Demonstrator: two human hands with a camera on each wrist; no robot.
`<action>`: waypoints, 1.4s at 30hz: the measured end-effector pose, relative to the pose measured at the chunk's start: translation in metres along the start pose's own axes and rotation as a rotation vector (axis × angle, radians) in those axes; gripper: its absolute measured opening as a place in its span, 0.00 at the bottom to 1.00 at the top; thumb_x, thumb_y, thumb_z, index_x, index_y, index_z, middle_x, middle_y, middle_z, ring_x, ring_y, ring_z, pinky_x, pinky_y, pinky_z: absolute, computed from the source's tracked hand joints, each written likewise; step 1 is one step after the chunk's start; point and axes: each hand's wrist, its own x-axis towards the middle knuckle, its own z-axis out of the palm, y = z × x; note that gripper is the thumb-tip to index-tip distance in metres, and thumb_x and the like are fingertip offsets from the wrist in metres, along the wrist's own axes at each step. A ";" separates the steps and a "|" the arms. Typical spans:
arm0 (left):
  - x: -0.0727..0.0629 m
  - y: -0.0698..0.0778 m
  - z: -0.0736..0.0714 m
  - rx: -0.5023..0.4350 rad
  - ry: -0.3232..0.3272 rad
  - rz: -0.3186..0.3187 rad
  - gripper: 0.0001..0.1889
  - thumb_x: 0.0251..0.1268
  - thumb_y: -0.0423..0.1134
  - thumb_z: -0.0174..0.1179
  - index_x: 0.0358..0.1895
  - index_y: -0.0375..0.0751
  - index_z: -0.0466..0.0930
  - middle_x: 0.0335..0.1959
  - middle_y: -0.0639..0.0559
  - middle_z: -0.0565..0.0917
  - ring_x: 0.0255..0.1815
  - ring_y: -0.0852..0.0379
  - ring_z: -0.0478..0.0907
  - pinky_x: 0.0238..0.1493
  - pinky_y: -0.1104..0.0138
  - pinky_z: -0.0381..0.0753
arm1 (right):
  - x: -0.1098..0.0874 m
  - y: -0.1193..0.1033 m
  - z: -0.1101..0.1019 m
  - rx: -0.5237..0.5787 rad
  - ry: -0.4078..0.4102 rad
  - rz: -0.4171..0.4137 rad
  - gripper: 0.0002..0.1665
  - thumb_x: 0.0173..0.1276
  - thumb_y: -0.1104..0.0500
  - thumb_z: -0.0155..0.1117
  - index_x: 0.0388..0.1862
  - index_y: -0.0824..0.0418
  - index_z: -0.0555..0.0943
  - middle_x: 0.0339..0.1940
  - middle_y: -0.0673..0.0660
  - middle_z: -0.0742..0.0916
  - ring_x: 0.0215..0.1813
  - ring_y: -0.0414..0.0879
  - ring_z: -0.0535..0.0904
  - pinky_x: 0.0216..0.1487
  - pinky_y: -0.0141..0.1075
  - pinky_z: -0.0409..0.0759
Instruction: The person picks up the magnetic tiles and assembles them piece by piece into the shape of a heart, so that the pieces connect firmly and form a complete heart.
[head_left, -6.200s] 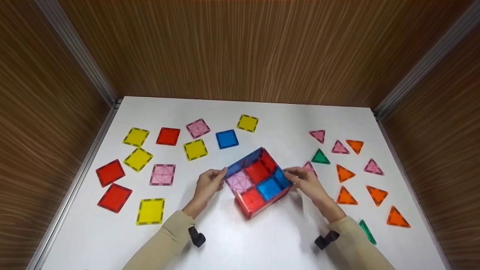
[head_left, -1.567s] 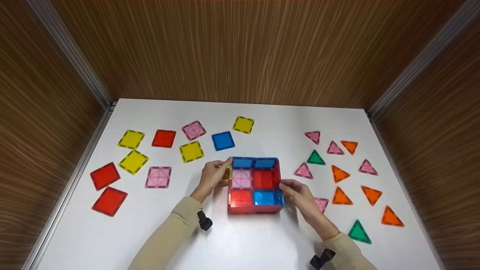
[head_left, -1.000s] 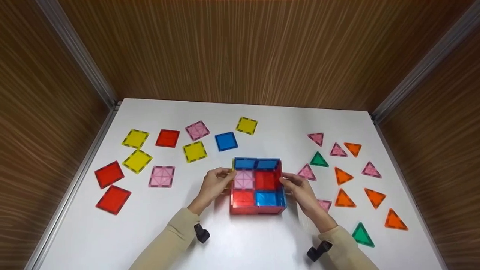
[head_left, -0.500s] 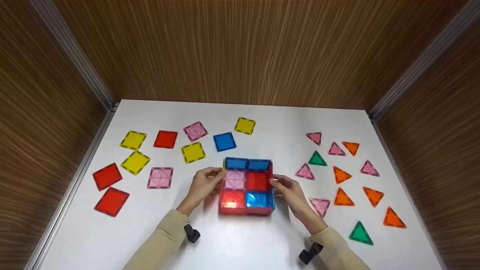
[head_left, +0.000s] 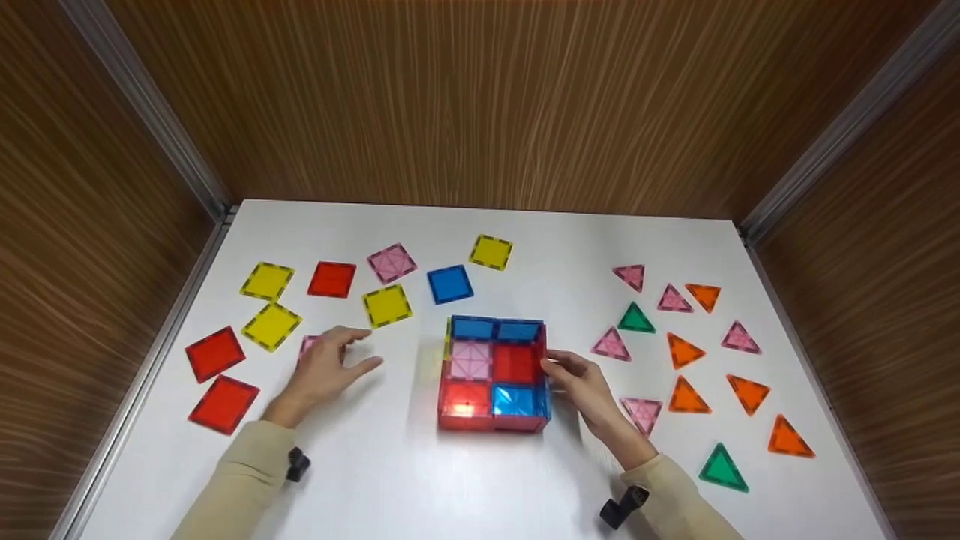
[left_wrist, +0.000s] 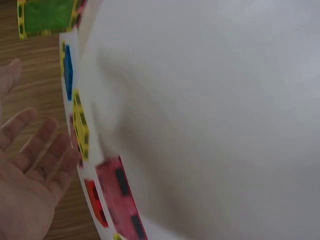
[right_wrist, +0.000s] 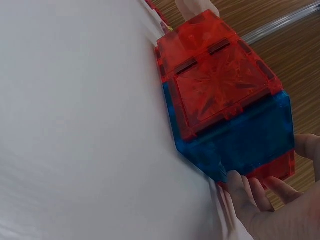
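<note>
An open-topped box of magnetic tiles (head_left: pixel 517 363) stands mid-table, squared to the table's edges. Its floor shows pink, red and blue squares; two blue tiles (head_left: pixel 474 328) form the back wall. Along the left side's rear part runs a yellow tile's edge (head_left: pixel 448 343). My right hand (head_left: pixel 596 397) grips the right wall, fingers (right_wrist: pixel 242 197) against the outside and thumb at the upper edge. My left hand (head_left: pixel 322 371) is away from the box, empty, thumb and fingers spread. Beneath it a pink square tile (head_left: pixel 307 343) is mostly hidden in the head view.
Yellow, red, pink and blue square tiles lie flat at the left and back, such as a yellow square (head_left: pixel 387 305) and a blue square (head_left: pixel 450 284). Pink, green and orange triangles, including an orange triangle (head_left: pixel 688 395), are scattered at the right. Wood-grain panels (head_left: pixel 480 97) enclose the table.
The box was turned from an angle to square. A yellow square left the front-left table; a yellow tile now stands on the box's left side. My left hand let go and moved left.
</note>
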 end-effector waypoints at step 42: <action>0.026 0.035 -0.003 0.171 -0.063 0.208 0.33 0.60 0.57 0.77 0.67 0.49 0.84 0.69 0.46 0.79 0.71 0.45 0.72 0.73 0.46 0.78 | -0.001 -0.001 -0.003 -0.024 -0.037 0.005 0.30 0.78 0.45 0.66 0.71 0.61 0.79 0.63 0.64 0.86 0.52 0.48 0.85 0.62 0.40 0.86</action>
